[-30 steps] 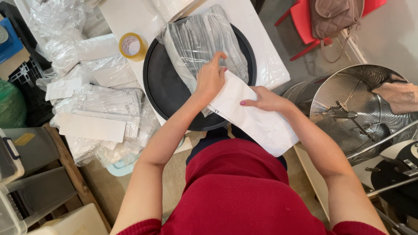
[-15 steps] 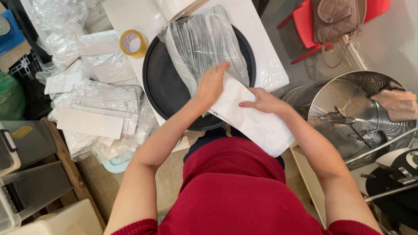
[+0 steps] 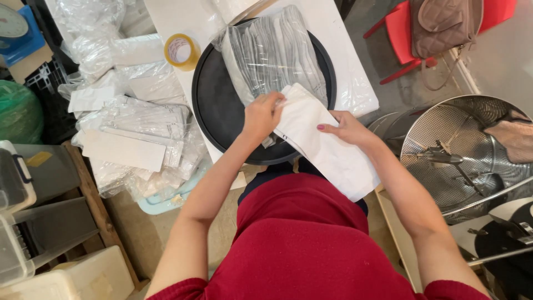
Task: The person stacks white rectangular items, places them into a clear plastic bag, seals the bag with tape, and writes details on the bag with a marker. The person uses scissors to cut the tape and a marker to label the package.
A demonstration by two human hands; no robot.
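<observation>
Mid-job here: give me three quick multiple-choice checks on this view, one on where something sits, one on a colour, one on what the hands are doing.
1. Where is the roll of yellow tape?
A. On the white table left of the black round tray
B. Inside the metal drum
C. On the red chair

2. What colour is the bag both hands hold?
A. Green
B. White
C. Black

3. What state are the hands in?
A. Both idle at the sides
B. Only one touching the bag
C. Both on the bag

Answers:
1 A: the roll of yellow tape lies beside the black round tray.
2 B: the bag is white.
3 C: left hand grips its top, right hand presses its side.
</observation>
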